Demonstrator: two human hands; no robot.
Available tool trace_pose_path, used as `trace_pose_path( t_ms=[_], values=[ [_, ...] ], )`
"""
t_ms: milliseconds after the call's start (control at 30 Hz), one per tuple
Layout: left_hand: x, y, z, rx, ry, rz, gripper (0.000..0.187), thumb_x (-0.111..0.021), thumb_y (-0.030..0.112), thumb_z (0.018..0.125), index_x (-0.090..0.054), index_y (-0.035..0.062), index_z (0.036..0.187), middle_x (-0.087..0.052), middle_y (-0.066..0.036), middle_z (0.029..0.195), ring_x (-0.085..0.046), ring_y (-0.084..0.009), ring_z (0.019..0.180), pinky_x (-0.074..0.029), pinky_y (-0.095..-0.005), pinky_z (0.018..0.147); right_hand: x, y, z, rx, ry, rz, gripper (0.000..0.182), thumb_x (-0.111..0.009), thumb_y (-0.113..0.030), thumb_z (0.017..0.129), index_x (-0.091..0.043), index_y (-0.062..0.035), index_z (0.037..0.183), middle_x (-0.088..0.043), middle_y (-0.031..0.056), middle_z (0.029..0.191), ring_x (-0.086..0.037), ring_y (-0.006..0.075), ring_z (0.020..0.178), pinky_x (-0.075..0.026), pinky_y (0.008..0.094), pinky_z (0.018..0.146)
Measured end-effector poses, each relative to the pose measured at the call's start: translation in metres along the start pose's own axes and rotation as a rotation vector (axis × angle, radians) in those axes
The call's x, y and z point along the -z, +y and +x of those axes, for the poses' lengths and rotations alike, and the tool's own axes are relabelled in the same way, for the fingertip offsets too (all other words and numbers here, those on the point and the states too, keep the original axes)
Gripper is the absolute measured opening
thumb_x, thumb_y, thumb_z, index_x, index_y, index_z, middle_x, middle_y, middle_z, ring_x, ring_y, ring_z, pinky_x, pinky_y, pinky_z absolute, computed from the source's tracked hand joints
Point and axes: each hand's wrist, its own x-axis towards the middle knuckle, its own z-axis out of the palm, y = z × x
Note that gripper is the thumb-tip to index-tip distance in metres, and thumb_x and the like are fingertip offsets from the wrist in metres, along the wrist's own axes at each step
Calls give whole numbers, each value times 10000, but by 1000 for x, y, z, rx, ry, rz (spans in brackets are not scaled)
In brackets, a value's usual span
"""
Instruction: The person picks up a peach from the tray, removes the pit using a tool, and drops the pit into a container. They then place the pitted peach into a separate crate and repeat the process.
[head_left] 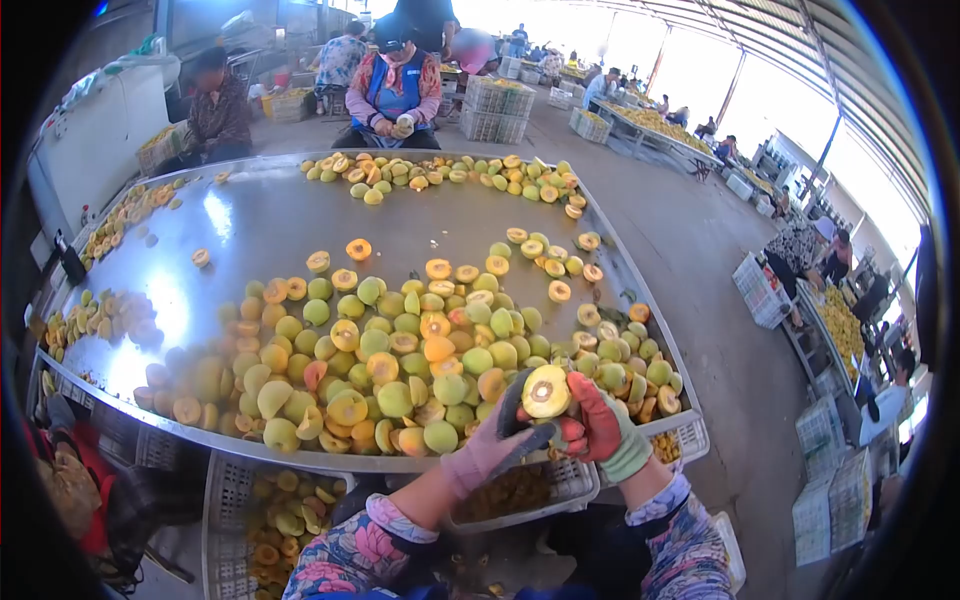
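Note:
Above the near edge of the metal table (pixel 330 215), my left hand (pixel 492 440), in a pinkish-purple glove with dark fingers, is closed on a halved peach (pixel 545 392). Its pale cut face with the brown centre is turned toward me. Close against the fruit's right side is my right hand (pixel 608 428), in a red and light green glove. Its fingers are curled in; what they hold, if anything, is hidden. Right behind both hands lies a big heap of halved peaches (pixel 395 398), some cut side up, some skin side up.
Below the table edge stand a white crate (pixel 222 520) of peach pieces and another crate (pixel 585 490) under my hands. Across the table a person in a blue vest (pixel 395 90) handles something. A neighbour in red (pixel 85 480) sits at left. Stacked crates (pixel 497 108) stand behind.

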Motion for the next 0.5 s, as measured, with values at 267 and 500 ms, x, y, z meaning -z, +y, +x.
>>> trace_pose_path(
  t_ms=[267,500],
  values=[
    [5,15,-3,-12,-123,227,835,-747,108,868,-272,41,1551,-419,-112,1519,-434,-215,1383,-400,-371,1115,-17,48,-34,297,460,-414,393,-513,-487,1027,-536,-96,1060,-566,27,693,-517,119,529,-436,266,484],
    [2,22,1,477,-124,-693,655,-641,223,950,-349,89,1521,-562,-86,1353,-597,-212,1167,-502,-378,972,-15,46,-33,319,513,-693,281,-644,-278,953,-556,-52,1096,-654,75,827,-636,175,655,-525,314,581]
  ],
)
